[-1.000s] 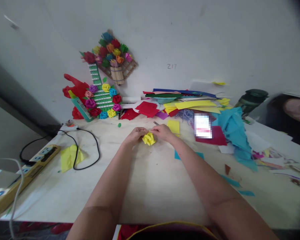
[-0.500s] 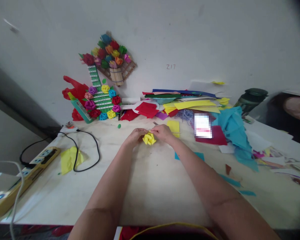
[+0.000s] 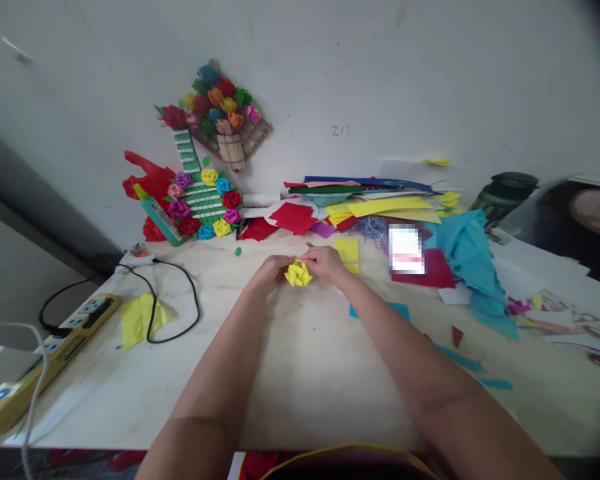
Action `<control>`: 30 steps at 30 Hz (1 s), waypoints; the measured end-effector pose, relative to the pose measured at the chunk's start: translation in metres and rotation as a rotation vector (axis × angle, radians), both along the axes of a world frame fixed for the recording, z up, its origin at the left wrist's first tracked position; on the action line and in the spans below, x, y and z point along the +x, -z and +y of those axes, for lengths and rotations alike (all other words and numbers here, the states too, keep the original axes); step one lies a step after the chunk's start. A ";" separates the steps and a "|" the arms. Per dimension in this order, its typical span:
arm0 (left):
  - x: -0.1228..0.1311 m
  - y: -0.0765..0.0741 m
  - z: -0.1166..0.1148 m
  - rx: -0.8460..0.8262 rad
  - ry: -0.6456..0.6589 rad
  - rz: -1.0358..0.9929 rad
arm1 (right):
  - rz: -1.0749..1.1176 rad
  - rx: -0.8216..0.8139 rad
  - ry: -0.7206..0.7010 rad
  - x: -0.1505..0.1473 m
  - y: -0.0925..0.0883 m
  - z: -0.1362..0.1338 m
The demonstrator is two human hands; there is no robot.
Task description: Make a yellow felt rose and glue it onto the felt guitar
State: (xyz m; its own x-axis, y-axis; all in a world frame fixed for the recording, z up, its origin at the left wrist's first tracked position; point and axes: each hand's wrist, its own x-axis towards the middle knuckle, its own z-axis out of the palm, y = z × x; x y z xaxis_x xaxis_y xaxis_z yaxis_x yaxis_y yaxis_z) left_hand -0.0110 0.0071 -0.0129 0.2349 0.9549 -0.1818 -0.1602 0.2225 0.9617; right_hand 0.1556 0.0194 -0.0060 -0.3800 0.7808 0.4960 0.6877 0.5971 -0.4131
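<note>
The person's left hand (image 3: 270,270) and right hand (image 3: 325,261) meet near the middle of the pale wooden table (image 3: 300,380). Both hands curl their fingers around a small yellow folded paper flower (image 3: 299,273) and pinch it from each side. The flower sits just above the table, between the two hands.

Just past the right hand lies a flat yellow paper square (image 3: 348,253). Farther back, by the white wall, is a messy pile of coloured paper sheets (image 3: 370,197). To the right is a crumpled heap of blue paper (image 3: 467,257), next to a dark red paper sheet (image 3: 434,270). A dark green bottle (image 3: 503,193) stands far on the right.

On the far left, a green paper craft with many little paper roses (image 3: 200,200) leans on the wall. Above it hangs a small stick basket of paper flowers (image 3: 225,113). On the near left are a black cable (image 3: 177,313), a wrinkled yellow paper scrap (image 3: 137,319) and a long yellow power strip (image 3: 55,347).
</note>
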 end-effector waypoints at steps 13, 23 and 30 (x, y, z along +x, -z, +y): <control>-0.002 -0.003 -0.003 -0.006 0.001 0.056 | 0.241 -0.378 -0.218 0.008 0.007 0.011; -0.002 -0.005 -0.003 -0.009 0.012 0.068 | 0.227 -0.484 -0.223 0.010 0.001 0.010; -0.004 -0.006 -0.004 -0.007 0.031 0.080 | 0.080 -0.417 -0.148 0.011 0.002 0.009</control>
